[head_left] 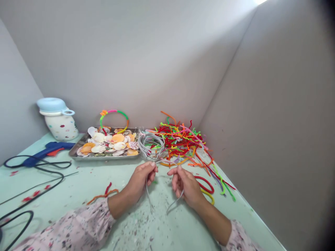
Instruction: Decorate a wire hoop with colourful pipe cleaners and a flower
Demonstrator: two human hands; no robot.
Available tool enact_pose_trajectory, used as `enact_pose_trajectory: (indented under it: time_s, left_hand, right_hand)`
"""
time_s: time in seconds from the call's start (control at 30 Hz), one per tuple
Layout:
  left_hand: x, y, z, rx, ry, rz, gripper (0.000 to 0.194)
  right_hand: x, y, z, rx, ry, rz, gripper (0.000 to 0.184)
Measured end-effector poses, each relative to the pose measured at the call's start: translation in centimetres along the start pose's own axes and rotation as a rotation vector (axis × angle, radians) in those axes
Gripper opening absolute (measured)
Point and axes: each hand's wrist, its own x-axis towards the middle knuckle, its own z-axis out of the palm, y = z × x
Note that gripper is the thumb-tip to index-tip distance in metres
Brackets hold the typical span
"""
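Observation:
A thin grey wire [166, 161] arches between my two hands above the table. My left hand [142, 179] pinches it near the left bend, and one end hangs down below the fingers. My right hand [186, 183] grips the other side between thumb and fingers, with the second end curving down toward the tabletop. Just beyond the hands lies a coil of grey wire [141, 143]. Close to my right hand are a red ring [209, 184] and a yellow loop [211, 198], both partly hidden by it.
Behind my left hand stands a metal tray [104, 158] of seashells [119, 138], with a colourful pipe-cleaner hoop [122, 113] on it. Pipe cleaners [180, 139] heap up at the back right. At left are a blue glue gun [39, 154], a black cable [56, 183] and a lidded cup [61, 127].

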Motion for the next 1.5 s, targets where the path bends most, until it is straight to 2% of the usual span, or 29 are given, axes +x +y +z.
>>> enact_pose_trajectory:
  time_s: [0.1, 0.2, 0.33, 0.43, 0.57, 0.67, 0.77, 0.9, 1.03, 1.2, 1.3, 1.5]
  left_hand:
    - [0.1, -0.1, 0.0, 0.017, 0.015, -0.016, 0.032]
    - [0.2, -0.3, -0.1, 0.034, 0.009, -0.027, 0.032]
    - [0.4, -0.6, -0.2, 0.069, 0.005, -0.045, 0.032]
    - [0.4, -0.8, -0.3, 0.093, -0.004, -0.038, 0.033]
    - [0.4, -0.8, -0.3, 0.105, -0.025, -0.015, 0.035]
    - [0.4, -0.9, -0.3, 0.14, -0.04, -0.021, 0.036]
    - [0.4, -0.9, -0.3, 0.168, -0.051, -0.023, 0.036]
    - [0.4, -1.0, -0.4, 0.173, -0.061, -0.024, 0.037]
    - [0.5, -1.0, -0.4, 0.192, -0.061, -0.019, 0.037]
    - [0.4, -1.0, -0.3, 0.21, -0.055, -0.026, 0.037]
    - [0.4, -0.9, -0.3, 0.226, -0.058, -0.026, 0.037]
    - [0.4, -0.9, -0.3, 0.222, -0.066, -0.021, 0.036]
  right_hand:
    - [0.1, -1.5, -0.5, -0.159, 0.017, -0.072, 0.049]
    - [1.5, -3.9, -2.3, -0.357, 0.178, -0.182, 0.041]
    - [5.5, -6.4, -6.3, -0.77, 0.429, -0.297, 0.037]
    - [9.0, -7.1, -8.9, -0.875, 0.467, -0.314, 0.032]
    - [12.3, -7.3, -11.1, -1.017, 0.453, -0.299, 0.023]
    - [13.3, -7.5, -11.9, -1.094, 0.497, -0.283, 0.026]
    - [13.4, -7.7, -11.8, -1.147, 0.508, -0.287, 0.028]
    - [12.4, -7.1, -10.5, -1.184, 0.422, -0.302, 0.02]
    - [11.3, -6.1, -9.8, -1.15, 0.366, -0.23, 0.019]
    - [10.3, -5.6, -10.2, -1.062, 0.473, -0.201, 0.016]
    - [10.0, -5.7, -10.4, -0.955, 0.484, -0.208, 0.012]
    - [9.6, -6.6, -10.4, -0.658, 0.493, -0.284, 0.026]
